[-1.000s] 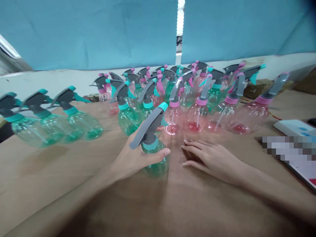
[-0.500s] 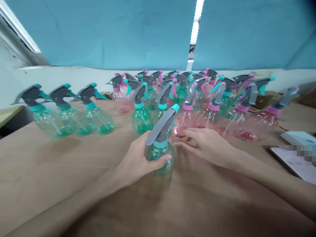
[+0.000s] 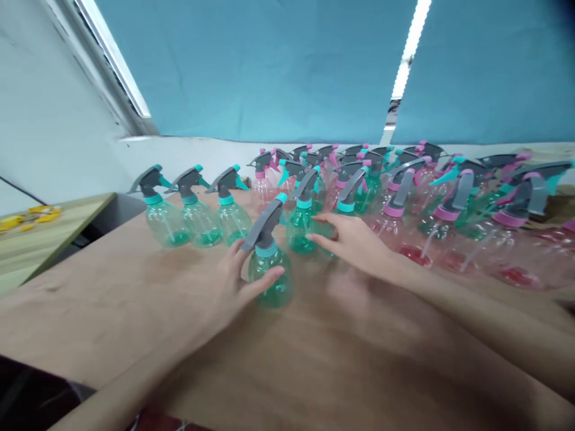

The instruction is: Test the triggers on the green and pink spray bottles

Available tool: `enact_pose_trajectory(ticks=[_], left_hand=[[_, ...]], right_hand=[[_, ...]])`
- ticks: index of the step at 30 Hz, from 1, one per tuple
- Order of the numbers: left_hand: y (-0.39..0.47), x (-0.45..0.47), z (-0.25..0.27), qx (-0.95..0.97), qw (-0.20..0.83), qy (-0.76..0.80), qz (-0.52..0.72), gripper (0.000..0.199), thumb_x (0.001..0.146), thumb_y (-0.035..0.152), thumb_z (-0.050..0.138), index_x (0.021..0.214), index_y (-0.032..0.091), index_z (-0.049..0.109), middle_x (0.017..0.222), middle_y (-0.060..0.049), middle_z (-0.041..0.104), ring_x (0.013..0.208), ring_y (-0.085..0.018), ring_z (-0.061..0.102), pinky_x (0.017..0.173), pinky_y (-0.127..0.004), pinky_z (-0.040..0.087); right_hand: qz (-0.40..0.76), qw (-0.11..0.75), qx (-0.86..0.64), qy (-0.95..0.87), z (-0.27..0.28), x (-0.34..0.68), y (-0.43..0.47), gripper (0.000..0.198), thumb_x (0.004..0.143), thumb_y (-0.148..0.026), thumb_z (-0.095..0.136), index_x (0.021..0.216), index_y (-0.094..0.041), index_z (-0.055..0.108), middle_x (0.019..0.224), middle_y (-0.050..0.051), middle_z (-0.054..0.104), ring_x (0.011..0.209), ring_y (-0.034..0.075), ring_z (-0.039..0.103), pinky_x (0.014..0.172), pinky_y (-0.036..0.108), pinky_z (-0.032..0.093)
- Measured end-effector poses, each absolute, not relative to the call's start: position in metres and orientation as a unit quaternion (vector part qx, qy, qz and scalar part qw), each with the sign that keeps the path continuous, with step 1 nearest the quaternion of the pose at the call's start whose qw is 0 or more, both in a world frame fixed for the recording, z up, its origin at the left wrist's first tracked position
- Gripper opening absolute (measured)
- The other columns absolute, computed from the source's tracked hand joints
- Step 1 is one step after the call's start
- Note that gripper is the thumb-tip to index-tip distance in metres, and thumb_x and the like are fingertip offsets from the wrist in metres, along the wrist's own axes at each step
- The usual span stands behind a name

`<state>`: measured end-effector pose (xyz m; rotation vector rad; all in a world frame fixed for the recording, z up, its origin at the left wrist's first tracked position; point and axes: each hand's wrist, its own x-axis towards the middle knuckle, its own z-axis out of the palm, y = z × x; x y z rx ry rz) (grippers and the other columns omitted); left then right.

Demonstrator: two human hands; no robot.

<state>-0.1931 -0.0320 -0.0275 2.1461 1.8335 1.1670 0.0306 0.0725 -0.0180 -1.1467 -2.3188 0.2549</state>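
Centrally, the left hand [image 3: 233, 281] holds a green spray bottle [image 3: 269, 278] in its grip on the surface [image 3: 112, 299]; the right hand [image 3: 354, 242], fingers spread wide, reaches toward another green bottle [image 3: 300, 230]

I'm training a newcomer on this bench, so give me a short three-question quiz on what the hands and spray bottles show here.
1. True or false: the left hand grips a pink spray bottle.
2. How many green bottles stand in the separate row of green bottles at the left?
3. The right hand is: A) flat on the table, B) reaching towards the clustered bottles, C) holding a book.

Key: 1 false, it grips a green spray bottle; 2 three; 3 B.
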Motion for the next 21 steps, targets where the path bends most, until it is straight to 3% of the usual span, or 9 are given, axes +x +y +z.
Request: enact_pose_trajectory(ticks=[6, 9, 12, 17, 21], left_hand=[[-0.006, -0.221, -0.023, 0.67, 0.038, 0.642, 0.371, 0.039, 0.078, 0.057, 0.068, 0.095, 0.022, 0.067, 0.087, -0.003, 0.059, 0.08, -0.024, 0.061, 0.075, -0.039, 0.051], [0.009, -0.224, -0.019, 0.67, 0.057, 0.641, 0.37, 0.036, 0.078, 0.054, 0.069, 0.091, 0.021, 0.066, 0.092, -0.004, 0.063, 0.087, -0.026, 0.063, 0.08, -0.04, 0.051], [0.021, -0.224, -0.017, 0.667, 0.081, 0.635, 0.381, 0.042, 0.078, 0.053, 0.071, 0.102, 0.02, 0.065, 0.1, -0.007, 0.069, 0.096, -0.028, 0.065, 0.086, -0.042, 0.052], [0.04, -0.221, -0.016, 0.656, 0.12, 0.629, 0.399, 0.059, 0.074, 0.049, 0.075, 0.119, 0.014, 0.061, 0.116, -0.015, 0.07, 0.11, -0.034, 0.064, 0.094, -0.048, 0.051], [0.055, -0.221, -0.016, 0.668, 0.154, 0.605, 0.406, 0.055, 0.075, 0.043, 0.074, 0.122, 0.016, 0.061, 0.12, -0.013, 0.07, 0.115, -0.034, 0.063, 0.096, -0.047, 0.051]], right_hand=[[0.092, 0.287, -0.49, -0.818, -0.019, 0.009, 0.084, 0.055, 0.09, -0.044, 0.061, 0.13, -0.007, 0.056, 0.114, 0.021, 0.07, 0.109, 0.039, 0.065, 0.087, 0.049, 0.051], [0.099, 0.287, -0.511, -0.804, -0.021, 0.003, 0.087, 0.066, 0.088, -0.045, 0.063, 0.136, -0.002, 0.048, 0.114, 0.025, 0.068, 0.109, 0.041, 0.064, 0.084, 0.049, 0.051], [0.112, 0.28, -0.516, -0.801, -0.022, -0.001, 0.088, 0.073, 0.085, -0.046, 0.065, 0.141, -0.003, 0.042, 0.105, 0.023, 0.071, 0.101, 0.039, 0.067, 0.079, 0.046, 0.052], [0.134, 0.277, -0.517, -0.799, -0.022, -0.009, 0.092, 0.066, 0.086, -0.044, 0.064, 0.137, -0.008, 0.045, 0.084, 0.013, 0.07, 0.079, 0.032, 0.07, 0.066, 0.039, 0.051], [0.146, 0.276, -0.53, -0.788, -0.022, -0.012, 0.097, 0.052, 0.086, -0.046, 0.062, 0.12, -0.006, 0.055, 0.077, 0.012, 0.067, 0.069, 0.029, 0.068, 0.059, 0.037, 0.048]])
